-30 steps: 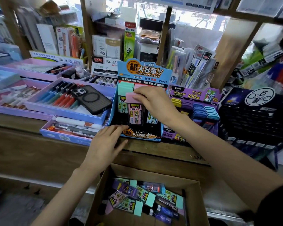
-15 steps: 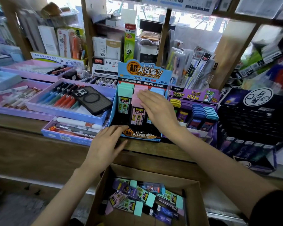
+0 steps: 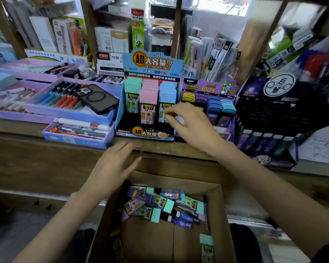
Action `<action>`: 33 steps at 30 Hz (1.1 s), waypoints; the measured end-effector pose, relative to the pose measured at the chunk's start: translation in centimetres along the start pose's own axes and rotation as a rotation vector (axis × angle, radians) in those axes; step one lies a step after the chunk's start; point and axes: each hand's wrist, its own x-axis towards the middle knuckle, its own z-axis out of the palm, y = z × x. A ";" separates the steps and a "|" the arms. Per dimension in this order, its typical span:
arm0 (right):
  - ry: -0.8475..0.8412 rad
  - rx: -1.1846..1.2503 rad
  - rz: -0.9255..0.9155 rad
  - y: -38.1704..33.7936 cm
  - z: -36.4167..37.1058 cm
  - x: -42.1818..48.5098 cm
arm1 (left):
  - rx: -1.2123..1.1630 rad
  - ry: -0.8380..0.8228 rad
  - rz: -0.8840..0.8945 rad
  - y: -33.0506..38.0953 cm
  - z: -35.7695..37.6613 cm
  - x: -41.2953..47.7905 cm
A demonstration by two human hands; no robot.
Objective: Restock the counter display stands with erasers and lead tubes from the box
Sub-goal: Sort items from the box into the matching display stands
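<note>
A blue display stand (image 3: 122,109) on the wooden counter holds rows of lead tubes with mint (image 3: 132,86), pink (image 3: 149,92) and blue caps (image 3: 168,92). My right hand (image 3: 190,124) hovers in front of the stand's right side, fingers loosely bent, holding nothing. Just below the stand's front, over the counter edge, my left hand (image 3: 112,168) is open with fingers stretched. A cardboard box (image 3: 154,242) below the counter contains several loose lead tubes (image 3: 160,205). To the right stands a purple display stand (image 3: 209,86) with coloured tubes.
A black phone (image 3: 96,98) lies on a purple pen tray (image 3: 65,112) left of the stand. A small lilac tray of pens (image 3: 78,131) sits in front of it. A black display rack (image 3: 270,118) stands at right. Shelves with stationery rise behind.
My right hand has pulled back from the pink tubes in the blue stand, moving right and toward me. The pink row now stands uncovered. My left hand stays near the counter edge.
</note>
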 end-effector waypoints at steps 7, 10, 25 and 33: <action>-0.400 0.105 0.207 2.9 3.0 -11.0 | -0.182 -0.303 -0.253 -0.6 7.8 -6.1; -0.590 0.152 0.404 5.3 7.1 -15.3 | -0.204 -0.415 -0.408 -2.6 11.7 -8.6; -0.649 0.056 0.880 9.7 20.7 -24.5 | 0.084 -0.673 -0.631 -6.8 20.3 -10.3; -0.566 -0.037 0.772 8.1 21.2 -26.2 | 0.366 -0.772 -0.493 -5.0 20.9 -13.9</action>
